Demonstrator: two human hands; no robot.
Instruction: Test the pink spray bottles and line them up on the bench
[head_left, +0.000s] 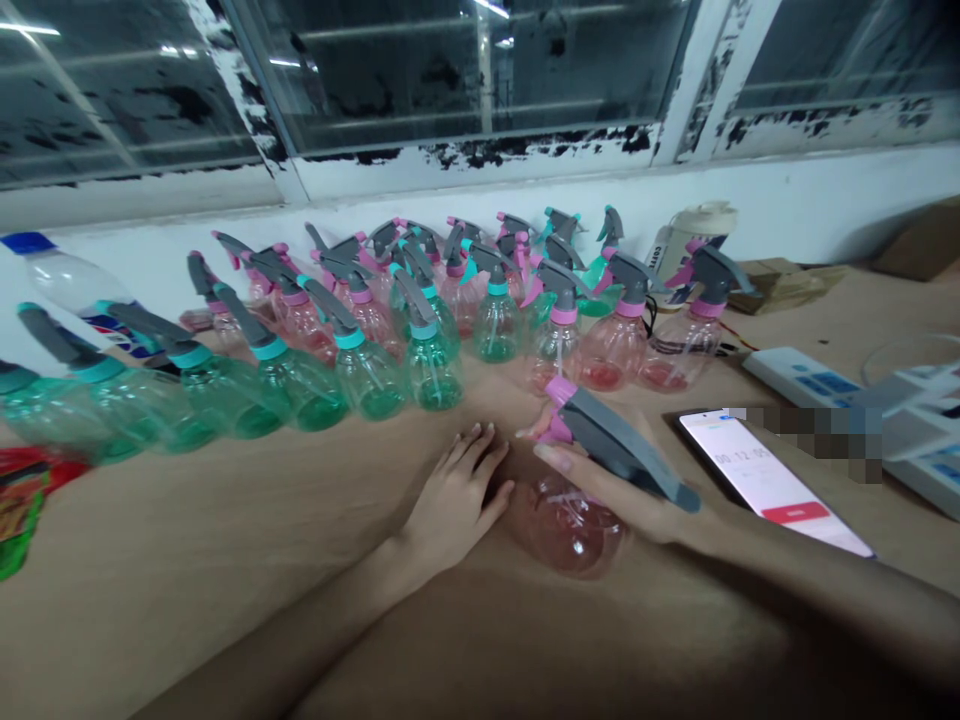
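My right hand is closed round the neck of a pink spray bottle with a grey trigger head and pink nozzle, standing upright on the brown table. My left hand lies flat on the table just left of that bottle, fingers spread, holding nothing. Behind them stands a crowd of finished spray bottles: green ones at the left, pink ones at the right and back.
A phone with a lit timer screen lies right of my right hand. White power strips sit at the far right. A water bottle stands at the back left, a colourful packet at the left edge. A white wall and windows run behind.
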